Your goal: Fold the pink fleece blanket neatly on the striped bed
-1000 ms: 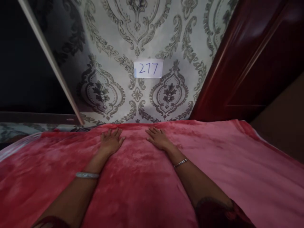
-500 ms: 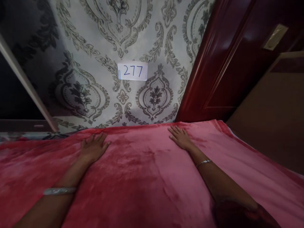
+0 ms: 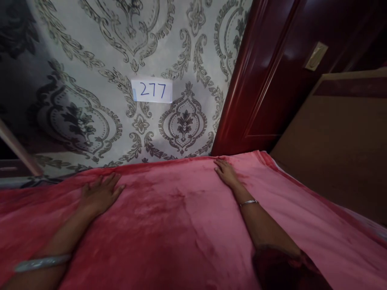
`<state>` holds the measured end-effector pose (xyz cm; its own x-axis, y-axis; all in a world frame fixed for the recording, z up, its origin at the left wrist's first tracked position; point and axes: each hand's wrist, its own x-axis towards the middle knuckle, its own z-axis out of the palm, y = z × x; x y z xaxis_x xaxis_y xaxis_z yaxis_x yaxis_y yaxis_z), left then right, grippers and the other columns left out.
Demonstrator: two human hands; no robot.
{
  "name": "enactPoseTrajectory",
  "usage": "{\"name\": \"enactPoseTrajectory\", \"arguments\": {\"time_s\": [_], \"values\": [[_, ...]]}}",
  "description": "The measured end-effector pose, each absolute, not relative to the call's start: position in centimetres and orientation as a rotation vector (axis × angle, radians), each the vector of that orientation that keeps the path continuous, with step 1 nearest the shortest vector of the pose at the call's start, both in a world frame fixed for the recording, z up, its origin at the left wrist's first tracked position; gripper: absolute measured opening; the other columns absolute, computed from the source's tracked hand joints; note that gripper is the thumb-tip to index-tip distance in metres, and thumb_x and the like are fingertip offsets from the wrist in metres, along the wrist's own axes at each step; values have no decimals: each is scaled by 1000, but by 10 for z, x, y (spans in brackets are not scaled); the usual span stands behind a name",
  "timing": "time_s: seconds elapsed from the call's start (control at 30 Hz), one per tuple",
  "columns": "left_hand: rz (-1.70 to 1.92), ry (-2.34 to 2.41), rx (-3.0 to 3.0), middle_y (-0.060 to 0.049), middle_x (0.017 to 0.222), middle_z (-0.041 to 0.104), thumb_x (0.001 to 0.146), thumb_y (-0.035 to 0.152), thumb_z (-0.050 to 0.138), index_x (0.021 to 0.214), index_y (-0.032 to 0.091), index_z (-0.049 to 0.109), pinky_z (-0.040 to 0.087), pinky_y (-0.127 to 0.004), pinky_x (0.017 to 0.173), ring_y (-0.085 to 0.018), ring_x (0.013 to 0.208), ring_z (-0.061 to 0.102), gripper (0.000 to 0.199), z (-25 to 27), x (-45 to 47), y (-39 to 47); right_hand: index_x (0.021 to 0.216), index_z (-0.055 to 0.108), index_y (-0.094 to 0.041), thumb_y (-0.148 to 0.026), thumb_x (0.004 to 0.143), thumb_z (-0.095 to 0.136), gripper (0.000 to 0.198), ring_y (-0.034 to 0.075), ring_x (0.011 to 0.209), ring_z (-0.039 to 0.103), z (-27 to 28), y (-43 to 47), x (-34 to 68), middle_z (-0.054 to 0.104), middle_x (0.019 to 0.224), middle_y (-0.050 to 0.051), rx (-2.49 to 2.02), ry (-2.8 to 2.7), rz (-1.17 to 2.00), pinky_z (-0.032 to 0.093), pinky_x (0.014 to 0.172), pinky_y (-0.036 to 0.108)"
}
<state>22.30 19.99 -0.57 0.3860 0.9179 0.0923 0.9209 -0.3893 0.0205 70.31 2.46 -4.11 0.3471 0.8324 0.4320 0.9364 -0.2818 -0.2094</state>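
A red and pink plush blanket (image 3: pixel 169 209) spreads across the lower part of the view, its far edge lying along the wall. My left hand (image 3: pixel 99 195) rests flat on its darker red side, fingers spread and pointing at the far edge. On the lighter pink part lies my right hand (image 3: pixel 226 173), palm down with fingers stretched out, close to the far edge by the door frame. Neither hand grips anything. Shallow creases run through the blanket between the hands and to the right of them.
Behind the blanket stands a wall with patterned wallpaper (image 3: pixel 127 117), bearing a paper label (image 3: pixel 152 90) marked 277. To the right are a dark red wooden door (image 3: pixel 272 96) with a brass-coloured plate (image 3: pixel 316 56) and a brown board-like panel (image 3: pixel 338 149). A pale frame edge (image 3: pixel 21 151) shows at left.
The view has swung to the right, so the wall and label sit further left. My left hand has slid left over the blanket, away from my right hand, which stays near the far edge.
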Motion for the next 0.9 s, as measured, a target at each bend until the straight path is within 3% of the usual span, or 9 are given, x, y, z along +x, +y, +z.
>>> {"name": "enactPoseTrajectory", "arguments": {"time_s": [0.27,0.73,0.9], "values": [[-119,-1711,-2586,-8,165,27,92,58,23,156,21,37,20,-66,117,-40,152,23,76,-6,222,200,158,33,-20,-48,104,25,62,30,152,21,-36,20,709,24,166,10,-2620,-1109,-163,21,118,62],[-110,-1724,-2585,-6,165,29,91,57,25,158,22,34,18,-65,118,-38,153,20,76,-10,220,203,160,28,-24,-43,104,18,60,30,153,19,-36,7,781,20,167,10,-2733,-1092,-69,23,117,64],[-136,-1707,-2581,-5,165,29,93,54,27,157,21,36,18,-64,118,-36,153,21,73,-11,220,203,160,26,-30,-51,103,22,61,32,154,15,-34,-21,777,16,168,6,-2703,-1275,-43,24,116,66]]}}
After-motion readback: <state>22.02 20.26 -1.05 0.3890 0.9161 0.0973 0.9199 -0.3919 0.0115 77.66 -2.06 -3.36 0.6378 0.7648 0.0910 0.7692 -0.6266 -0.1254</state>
